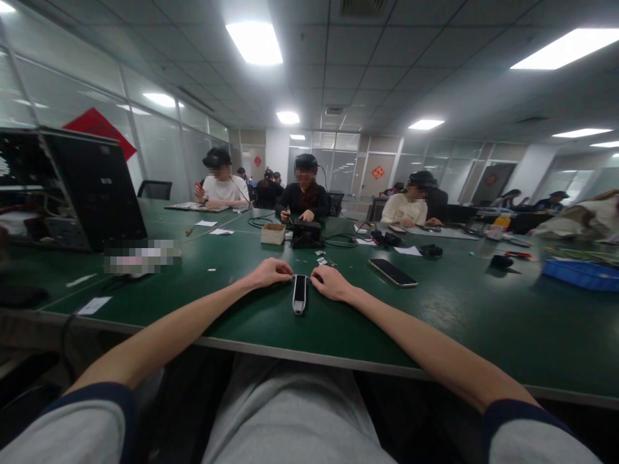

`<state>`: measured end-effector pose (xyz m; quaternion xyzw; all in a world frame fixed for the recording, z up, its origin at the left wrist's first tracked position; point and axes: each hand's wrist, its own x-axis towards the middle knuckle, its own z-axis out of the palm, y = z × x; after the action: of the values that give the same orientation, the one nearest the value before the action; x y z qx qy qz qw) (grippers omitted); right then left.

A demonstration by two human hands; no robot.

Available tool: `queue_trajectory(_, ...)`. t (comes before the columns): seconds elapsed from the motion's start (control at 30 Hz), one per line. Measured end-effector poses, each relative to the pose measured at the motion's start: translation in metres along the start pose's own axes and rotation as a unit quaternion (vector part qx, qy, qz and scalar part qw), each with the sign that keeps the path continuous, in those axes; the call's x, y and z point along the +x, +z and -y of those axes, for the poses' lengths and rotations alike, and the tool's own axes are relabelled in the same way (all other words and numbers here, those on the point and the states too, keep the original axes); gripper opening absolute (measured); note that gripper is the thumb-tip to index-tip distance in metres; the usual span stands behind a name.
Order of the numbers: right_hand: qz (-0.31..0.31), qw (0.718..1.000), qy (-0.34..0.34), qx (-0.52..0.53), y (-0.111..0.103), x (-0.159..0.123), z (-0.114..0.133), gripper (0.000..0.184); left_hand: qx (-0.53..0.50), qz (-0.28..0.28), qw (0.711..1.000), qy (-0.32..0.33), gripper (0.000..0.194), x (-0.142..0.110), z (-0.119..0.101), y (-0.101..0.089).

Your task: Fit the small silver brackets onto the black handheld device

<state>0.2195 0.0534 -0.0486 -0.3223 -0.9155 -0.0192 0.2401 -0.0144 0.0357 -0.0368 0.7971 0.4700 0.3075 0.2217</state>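
On the green table lies a slim device with a black top and white-grey sides, its narrow end toward me. My left hand rests at its far left corner, fingers curled and closed at the tips. On the opposite side my right hand is closed in the same way beside the device's far right corner. Whatever the fingertips pinch, if anything, is too small to make out. Just beyond the hands are small pale scraps. A smartphone lies to the right of my right hand.
A small cardboard box and a black device with cables stand ahead. At left is a black computer case; at far right, a blue tray. Several people sit across the table. The table's front edge runs before my lap.
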Motion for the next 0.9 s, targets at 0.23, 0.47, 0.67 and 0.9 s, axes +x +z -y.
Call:
queue_trajectory(0.23,0.009,1.000,0.002,-0.006,0.0021,0.0014,-0.0012,0.017,0.042,-0.006,0.999,0.010,0.029,-0.0004,-0.0017,0.0008)
queue_trajectory(0.47,0.022,1.000,0.010,-0.004,0.0008,0.0016,-0.0003,0.018,0.054,-0.003,0.998,0.014,0.030,0.0000,-0.0038,0.0002)
queue_trajectory(0.67,0.020,1.000,0.008,0.000,0.0012,0.0015,-0.0008,0.017,0.046,-0.002,0.999,0.009,0.030,-0.0010,-0.0071,-0.0007)
queue_trajectory(0.9,0.020,1.000,0.009,0.004,0.0007,0.0018,-0.0004,0.017,0.011,0.006,1.000,-0.003,0.031,0.0000,-0.0034,-0.0003)
